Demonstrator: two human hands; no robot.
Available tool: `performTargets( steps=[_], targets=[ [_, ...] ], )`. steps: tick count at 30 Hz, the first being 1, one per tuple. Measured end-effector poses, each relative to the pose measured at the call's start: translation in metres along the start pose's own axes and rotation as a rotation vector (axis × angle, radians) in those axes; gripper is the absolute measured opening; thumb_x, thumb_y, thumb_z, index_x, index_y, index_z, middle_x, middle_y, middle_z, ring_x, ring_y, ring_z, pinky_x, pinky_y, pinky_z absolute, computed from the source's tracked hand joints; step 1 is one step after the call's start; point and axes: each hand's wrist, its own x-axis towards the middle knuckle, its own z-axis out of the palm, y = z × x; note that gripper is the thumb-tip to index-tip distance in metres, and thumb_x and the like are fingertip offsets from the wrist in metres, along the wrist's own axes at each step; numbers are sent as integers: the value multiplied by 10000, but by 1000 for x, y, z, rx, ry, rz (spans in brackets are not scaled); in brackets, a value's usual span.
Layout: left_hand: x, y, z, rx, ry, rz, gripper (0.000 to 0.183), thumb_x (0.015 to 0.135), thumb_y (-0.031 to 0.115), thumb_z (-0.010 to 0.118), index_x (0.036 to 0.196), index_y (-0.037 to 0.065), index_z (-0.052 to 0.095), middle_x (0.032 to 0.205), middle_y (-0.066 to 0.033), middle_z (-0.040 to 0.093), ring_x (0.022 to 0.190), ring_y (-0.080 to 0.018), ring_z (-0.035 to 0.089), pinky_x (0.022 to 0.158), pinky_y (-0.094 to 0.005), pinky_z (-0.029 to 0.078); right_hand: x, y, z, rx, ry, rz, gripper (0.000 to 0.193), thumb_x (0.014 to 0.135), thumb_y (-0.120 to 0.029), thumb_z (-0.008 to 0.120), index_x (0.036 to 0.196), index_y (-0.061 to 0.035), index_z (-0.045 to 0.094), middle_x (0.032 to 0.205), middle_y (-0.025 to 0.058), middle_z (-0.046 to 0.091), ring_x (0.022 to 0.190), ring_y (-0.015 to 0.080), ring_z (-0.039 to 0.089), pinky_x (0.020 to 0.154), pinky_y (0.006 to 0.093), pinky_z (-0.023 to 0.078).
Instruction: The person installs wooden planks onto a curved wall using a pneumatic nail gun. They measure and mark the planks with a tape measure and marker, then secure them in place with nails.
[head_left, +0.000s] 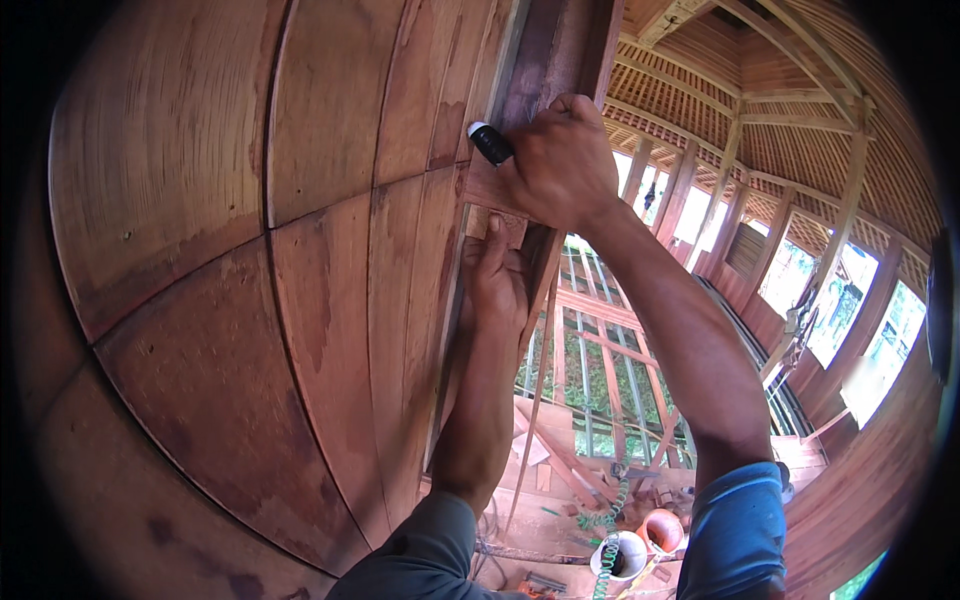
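Observation:
My right hand point(565, 160) is closed in a fist around a short black, round-bodied tool point(490, 143) with a white rounded end; the rest of it is hidden by the fingers. Just below, my left hand point(497, 278) has its thumb raised against a small, pale wood block point(508, 229). This block sits in the recess of an upright wooden frame point(545, 60), and the other fingers are partly hidden behind the palm. Both hands are close to the edge of a reddish-brown panelled wooden wall point(320, 260).
Below lie a white bucket point(620, 556), an orange bucket point(661, 530), a coiled green hose point(607, 515) and scattered timber offcuts. Open floor joists point(600, 350) with gaps stretch away behind. Wooden posts and a woven-looking roof point(690, 90) stand at the right.

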Motion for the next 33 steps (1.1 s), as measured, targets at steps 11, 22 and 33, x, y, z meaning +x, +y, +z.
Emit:
performTargets(
  steps=[11,22,33],
  targets=[
    [11,-1,14,-262,22,-180,425,971,224,724,1338,56,590,1288,-84,654,1200,-238,635,997,-413,535,12,-37,-14,634,9,576,438,958,-363,478,954,-31,762,919,267,727,936,465,700,881,543,549],
    [26,-10,3,-299,2,-161,418,1010,237,645,1374,41,580,1304,-48,649,1221,-195,611,1067,-369,478,12,-41,2,579,99,498,396,943,-353,508,1137,-36,647,879,279,717,863,465,707,833,572,543],
    [28,-13,4,-408,-115,-202,437,1073,302,524,1420,35,543,1414,-88,591,1281,-226,578,1093,-381,463,18,-44,9,474,189,512,296,963,-318,516,1034,-53,625,836,241,706,811,459,690,740,571,526]
  ],
)
